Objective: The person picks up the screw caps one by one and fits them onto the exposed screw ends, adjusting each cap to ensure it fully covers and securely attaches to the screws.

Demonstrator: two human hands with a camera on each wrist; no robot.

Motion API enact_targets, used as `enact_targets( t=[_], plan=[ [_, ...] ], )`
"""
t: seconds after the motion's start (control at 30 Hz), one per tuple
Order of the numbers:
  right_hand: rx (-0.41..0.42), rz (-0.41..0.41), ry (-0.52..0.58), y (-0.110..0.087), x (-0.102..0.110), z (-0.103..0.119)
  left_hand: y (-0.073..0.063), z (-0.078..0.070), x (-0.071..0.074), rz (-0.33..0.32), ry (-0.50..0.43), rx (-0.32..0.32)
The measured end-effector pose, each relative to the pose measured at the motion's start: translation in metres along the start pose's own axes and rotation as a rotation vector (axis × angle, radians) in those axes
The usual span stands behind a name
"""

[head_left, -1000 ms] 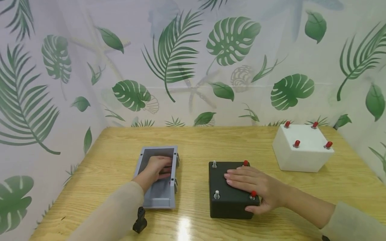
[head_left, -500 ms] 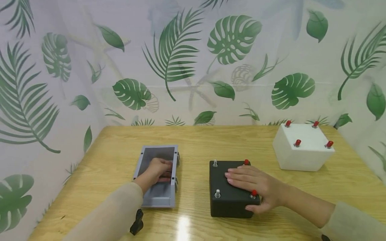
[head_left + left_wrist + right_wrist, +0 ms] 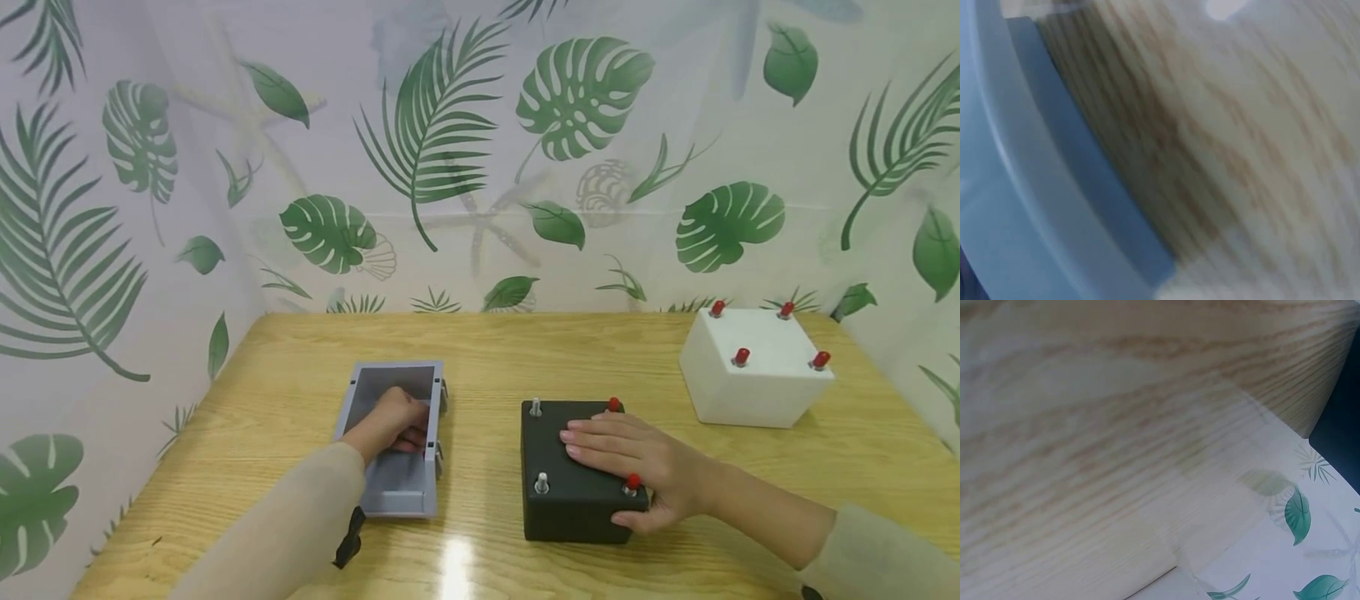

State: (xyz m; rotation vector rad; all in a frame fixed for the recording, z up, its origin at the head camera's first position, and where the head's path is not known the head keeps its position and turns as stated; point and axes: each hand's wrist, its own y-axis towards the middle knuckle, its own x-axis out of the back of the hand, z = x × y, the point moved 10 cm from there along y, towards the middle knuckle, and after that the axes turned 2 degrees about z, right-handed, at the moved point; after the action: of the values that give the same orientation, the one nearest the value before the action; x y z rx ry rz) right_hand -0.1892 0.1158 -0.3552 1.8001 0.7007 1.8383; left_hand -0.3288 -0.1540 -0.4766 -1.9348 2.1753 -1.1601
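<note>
In the head view my left hand [image 3: 396, 417] reaches into a grey plastic bin [image 3: 399, 503], its fingers bent down near the right wall. The fingertips are partly hidden, so I cannot see whether they pinch anything. My right hand [image 3: 647, 460] lies flat on a black box [image 3: 549, 446], fingers straight across the top and thumb against the near side. Bare metal bolts [image 3: 542, 482] stand at the box's two left corners. Red caps [image 3: 633, 482] cover the posts at its two right corners. The left wrist view shows the bin's wall [image 3: 1041, 169] close up.
A white box [image 3: 738, 396] with a red cap [image 3: 741, 357] at each top corner stands at the back right of the wooden table [image 3: 480, 367]. Leaf-patterned cloth [image 3: 465, 150] hangs behind and at both sides. The bin has clips [image 3: 440, 454] on its right side.
Inside the bin my left hand has shifted slightly, its fingers drawing in more near the right wall. The right hand stays flat on the black box.
</note>
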Motion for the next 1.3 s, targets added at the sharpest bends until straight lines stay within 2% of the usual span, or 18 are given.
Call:
enact_targets(
  t=[0.13, 0.37, 0.63, 0.93, 1.03, 1.3],
  plan=[
    [0.000, -0.002, -0.004, -0.001, 0.000, 0.000, 0.001, -0.006, -0.001, -0.025, 0.062, -0.011],
    [0.008, -0.010, -0.007, 0.000, 0.000, 0.001, 0.002, -0.010, -0.008, -0.004, 0.069, -0.024],
    [-0.005, -0.007, -0.016, 0.000, 0.001, 0.000, -0.001, -0.014, -0.008, -0.007, 0.125, -0.007],
    [0.004, -0.011, -0.021, -0.001, -0.001, 0.001, -0.005, -0.016, -0.009, -0.001, 0.162, -0.080],
    [0.006, -0.015, -0.019, -0.001, -0.001, 0.000, -0.005, -0.017, -0.009, -0.007, 0.184, -0.084],
    [0.004, -0.025, -0.016, -0.001, 0.000, 0.000, -0.002, -0.014, -0.010, 0.006, 0.135, -0.082]
  ],
)
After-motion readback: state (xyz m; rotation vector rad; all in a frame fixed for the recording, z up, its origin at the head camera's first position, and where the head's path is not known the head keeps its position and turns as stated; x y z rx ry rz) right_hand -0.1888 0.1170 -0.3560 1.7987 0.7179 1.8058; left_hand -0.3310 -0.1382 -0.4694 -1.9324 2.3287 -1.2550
